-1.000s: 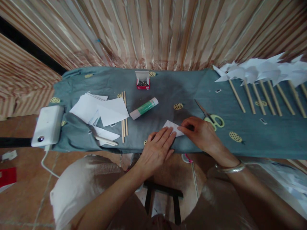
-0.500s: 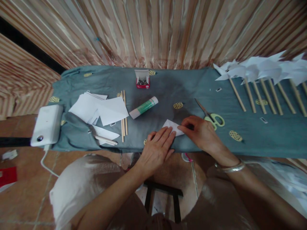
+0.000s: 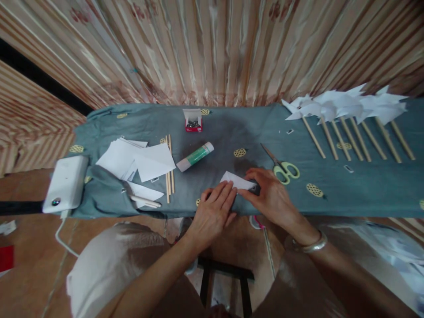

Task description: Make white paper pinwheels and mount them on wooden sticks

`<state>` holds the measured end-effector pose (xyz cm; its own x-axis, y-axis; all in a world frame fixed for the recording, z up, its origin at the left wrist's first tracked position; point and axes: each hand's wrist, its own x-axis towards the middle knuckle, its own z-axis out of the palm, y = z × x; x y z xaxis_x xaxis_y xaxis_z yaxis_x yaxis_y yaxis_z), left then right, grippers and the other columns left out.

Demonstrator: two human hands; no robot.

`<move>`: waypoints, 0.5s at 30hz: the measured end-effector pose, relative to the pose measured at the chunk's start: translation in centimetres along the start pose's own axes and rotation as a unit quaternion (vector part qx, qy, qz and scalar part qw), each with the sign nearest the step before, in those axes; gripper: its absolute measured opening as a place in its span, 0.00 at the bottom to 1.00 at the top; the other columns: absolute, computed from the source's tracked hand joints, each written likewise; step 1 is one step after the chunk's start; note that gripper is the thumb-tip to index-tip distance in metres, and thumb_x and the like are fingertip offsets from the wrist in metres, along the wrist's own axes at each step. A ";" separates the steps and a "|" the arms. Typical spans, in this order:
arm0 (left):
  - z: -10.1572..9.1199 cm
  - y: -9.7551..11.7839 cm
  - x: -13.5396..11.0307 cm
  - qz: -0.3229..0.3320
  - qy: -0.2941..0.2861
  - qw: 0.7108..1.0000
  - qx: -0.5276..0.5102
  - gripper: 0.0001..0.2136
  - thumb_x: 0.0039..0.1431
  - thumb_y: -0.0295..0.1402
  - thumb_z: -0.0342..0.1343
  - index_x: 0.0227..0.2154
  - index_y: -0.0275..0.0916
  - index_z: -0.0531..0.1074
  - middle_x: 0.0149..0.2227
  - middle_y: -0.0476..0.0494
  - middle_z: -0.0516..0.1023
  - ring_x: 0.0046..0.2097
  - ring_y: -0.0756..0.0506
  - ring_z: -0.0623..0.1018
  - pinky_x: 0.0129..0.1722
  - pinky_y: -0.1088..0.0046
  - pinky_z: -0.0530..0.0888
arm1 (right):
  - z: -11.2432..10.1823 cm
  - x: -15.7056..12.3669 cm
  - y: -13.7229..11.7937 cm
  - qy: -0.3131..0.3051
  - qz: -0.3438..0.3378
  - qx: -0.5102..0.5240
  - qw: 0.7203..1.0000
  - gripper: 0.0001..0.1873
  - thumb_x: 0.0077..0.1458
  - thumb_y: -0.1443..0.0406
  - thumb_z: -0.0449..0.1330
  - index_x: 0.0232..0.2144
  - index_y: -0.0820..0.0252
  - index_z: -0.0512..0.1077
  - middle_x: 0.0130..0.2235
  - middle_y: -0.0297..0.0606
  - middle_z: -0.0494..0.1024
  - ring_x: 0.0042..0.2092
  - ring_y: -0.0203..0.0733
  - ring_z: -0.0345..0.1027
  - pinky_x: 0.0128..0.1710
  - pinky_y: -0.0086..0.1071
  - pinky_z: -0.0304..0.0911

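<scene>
Paper [image 3: 236, 180], folded, near the desk [image 3: 228, 128] edge.
My left hand [image 3: 212, 210] lies flat-fingered on it; my right hand [image 3: 270, 194] curves around its right end, whether gripping I cannot tell.

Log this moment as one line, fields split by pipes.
left grip: laid on folded paper | right grip: at paper's right end | beyond right grip: scissors | beyond left grip: green-white tube

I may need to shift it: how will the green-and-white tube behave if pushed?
The tube will probably roll, being round and lying on its side. The cloth beneath might slow it. Its straight outline suggests stiffness.
</scene>
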<state>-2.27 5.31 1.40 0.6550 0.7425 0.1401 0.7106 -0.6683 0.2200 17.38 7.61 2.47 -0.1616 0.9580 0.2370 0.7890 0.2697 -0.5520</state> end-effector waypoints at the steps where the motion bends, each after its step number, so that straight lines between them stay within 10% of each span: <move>1: 0.0 0.0 0.0 -0.001 -0.001 1.000 0.003 0.25 0.66 0.38 0.49 0.61 0.31 0.59 0.64 0.32 0.63 0.64 0.37 0.63 0.55 0.59 0.62 | 0.1 -0.1 0.0 0.003 -0.001 -0.001 1.000 0.13 0.56 0.57 0.61 0.39 0.61 0.71 0.45 0.48 0.77 0.47 0.53 0.69 0.47 0.46 0.65; 15: 0.2 0.1 -0.2 -0.005 -0.020 0.999 0.046 0.27 0.65 0.38 0.49 0.63 0.30 0.57 0.67 0.33 0.58 0.66 0.38 0.59 0.57 0.58 0.62 | 0.9 -0.2 0.1 0.004 0.008 -0.001 1.000 0.15 0.54 0.59 0.61 0.42 0.62 0.70 0.47 0.49 0.75 0.48 0.53 0.68 0.51 0.47 0.64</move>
<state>-2.24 5.07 1.19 0.6569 0.7475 0.0990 0.7361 -0.6642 0.1305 16.95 7.54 1.69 -0.1441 0.9611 0.2356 0.7924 0.2547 -0.5542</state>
